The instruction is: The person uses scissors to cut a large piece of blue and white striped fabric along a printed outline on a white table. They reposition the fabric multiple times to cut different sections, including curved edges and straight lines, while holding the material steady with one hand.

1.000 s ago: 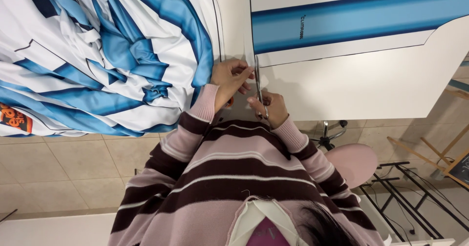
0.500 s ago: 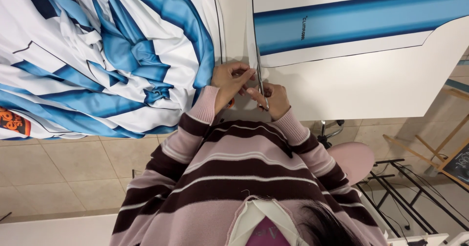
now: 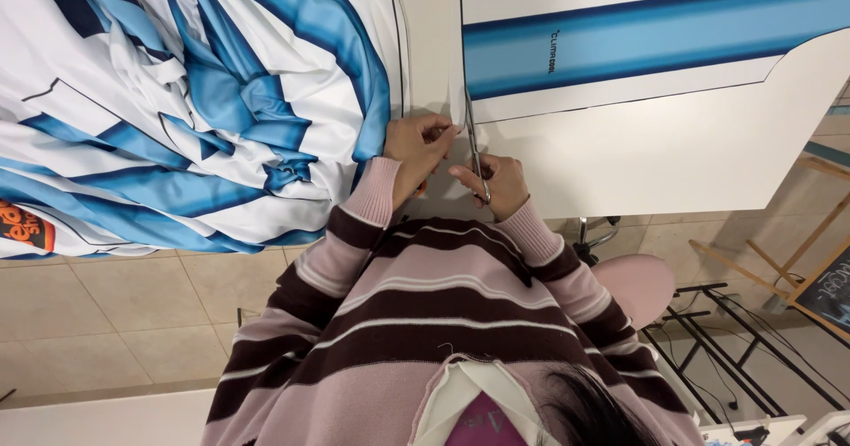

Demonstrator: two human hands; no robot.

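A person in a pink and dark-brown striped sweater (image 3: 425,322) leans over a white desk (image 3: 673,163), seen from above the head. The right hand (image 3: 496,180) is closed around the handles of a pair of metal scissors (image 3: 474,141), fingers curled through and over the grips, while the thin blades run away from the body toward 12 o'clock. How far apart the blades stand cannot be told, since they show only as one narrow silver line. The blades lie along the left edge of a flat white fabric panel (image 3: 620,48), which carries a broad band shaded from light to deeper blue across its width, bordered by thin dark lines, and a fine dark outline tracing a curve toward 3 o'clock. The panel lies smooth on the desk, spreading from the scissors toward 2 o'clock. The left hand (image 3: 421,141) sits just beside the blades at 9 o'clock of them, fingers bent and pressing down on a narrow white strip of the same cloth, its fingertips touching the fabric next to the cut line. Beyond the left hand, toward 10 o'clock, a large loose heap of fabric (image 3: 195,110) (white with blue and navy stripes, heavily creased) hangs over the desk edge; an orange patch shows at its far left corner. Below the desk lie beige floor tiles (image 3: 133,304), and at 4 o'clock a round pink stool seat (image 3: 633,287) and a black metal frame (image 3: 735,357) stand near the person.
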